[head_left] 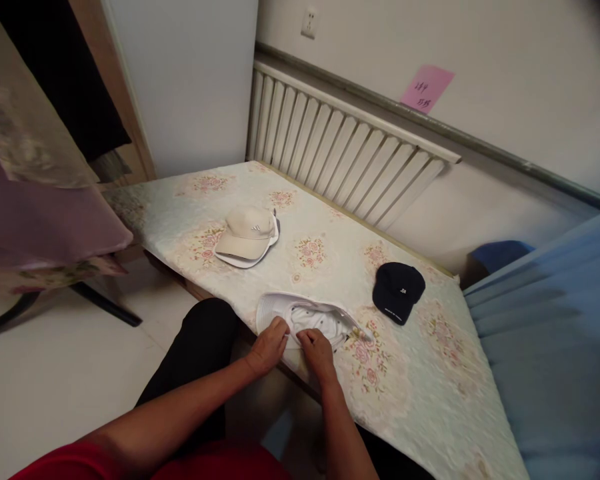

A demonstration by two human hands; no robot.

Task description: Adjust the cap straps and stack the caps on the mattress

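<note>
A white cap (pixel 325 321) rests at the near edge of the table, its inside turned toward me and its brim pointing left. My left hand (pixel 271 343) pinches the cap's edge where the brim meets the crown. Just to the right, my right hand (pixel 317 350) has its fingers closed on the rim of the same cap. Farther back on the left lies a beige cap (pixel 247 230), with a white cap showing beneath it. A dark navy cap (pixel 399 291) with small white marks sits apart on the right.
A floral cloth (pixel 310 252) covers the table. Behind it stand a white radiator (pixel 335 133) and a wall bearing a pink note (pixel 427 88). A blue curtain (pixel 555 333) hangs at the right. Draped fabric (pixel 35 200) is over a chair at the left.
</note>
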